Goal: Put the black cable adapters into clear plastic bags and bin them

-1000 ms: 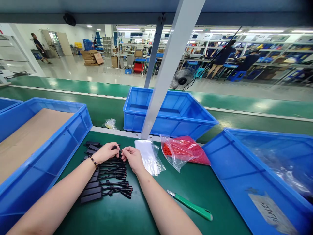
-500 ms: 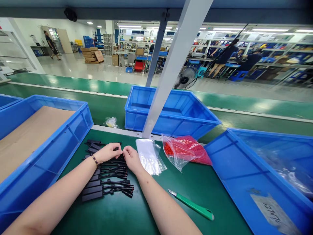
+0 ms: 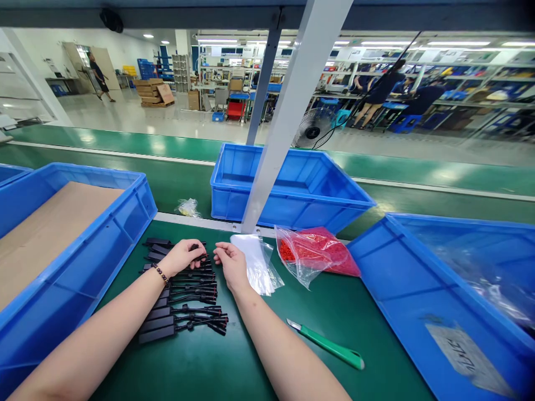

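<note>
My left hand [image 3: 186,257] is closed on a black cable connector [image 3: 194,247], whose tip points toward my right hand. Just to the right, my right hand [image 3: 232,265] hovers with thumb and forefinger slightly apart, and I see nothing between them. Under and below my left hand lies a row of black cables [image 3: 196,292] with flat black boxes [image 3: 157,324] on their left ends and red-ringed connectors on their right ends. Clear plastic bags [image 3: 254,262] lie in a stack beside my right hand. Farther right is a clear bag of small red parts [image 3: 313,253].
A green utility knife [image 3: 332,348] lies on the green table at the right front. Blue bins stand at the left [image 3: 121,236], back [image 3: 288,209] and right [image 3: 401,301]. A white post [image 3: 278,122] rises behind the bags. A small clear bag [image 3: 189,207] lies beyond the table edge.
My hands have drawn apart: the right has moved slightly right, and its fingers have loosened. The left stays over the cables with the connector. The view has shifted a little.
</note>
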Action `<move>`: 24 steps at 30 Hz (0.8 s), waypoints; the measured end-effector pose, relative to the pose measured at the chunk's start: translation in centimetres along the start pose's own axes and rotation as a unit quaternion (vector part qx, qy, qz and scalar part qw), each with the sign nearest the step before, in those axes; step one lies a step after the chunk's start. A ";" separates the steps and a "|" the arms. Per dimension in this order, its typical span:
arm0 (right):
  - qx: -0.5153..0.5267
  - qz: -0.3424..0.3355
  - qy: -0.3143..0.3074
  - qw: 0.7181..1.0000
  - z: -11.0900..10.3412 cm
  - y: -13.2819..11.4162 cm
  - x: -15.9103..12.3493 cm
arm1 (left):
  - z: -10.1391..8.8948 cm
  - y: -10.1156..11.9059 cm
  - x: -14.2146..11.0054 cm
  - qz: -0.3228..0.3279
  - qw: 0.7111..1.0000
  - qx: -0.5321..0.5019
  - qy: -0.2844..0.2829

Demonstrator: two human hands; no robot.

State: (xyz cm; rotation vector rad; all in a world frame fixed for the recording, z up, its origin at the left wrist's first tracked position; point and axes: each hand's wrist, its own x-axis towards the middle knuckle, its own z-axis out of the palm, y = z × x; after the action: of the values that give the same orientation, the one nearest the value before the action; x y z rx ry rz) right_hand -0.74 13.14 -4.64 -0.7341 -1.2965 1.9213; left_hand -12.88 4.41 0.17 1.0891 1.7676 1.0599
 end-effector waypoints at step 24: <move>-0.129 -0.020 -0.105 0.986 0.6 -0.2 -0.8 | -0.1 0.5 -0.3 0.044 0.992 0.114 -0.010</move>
State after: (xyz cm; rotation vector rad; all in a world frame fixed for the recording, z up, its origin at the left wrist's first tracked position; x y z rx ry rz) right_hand -0.68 12.24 -4.17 -0.6368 -1.7013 1.8559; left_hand -12.73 4.22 0.68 1.3226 1.8733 0.9110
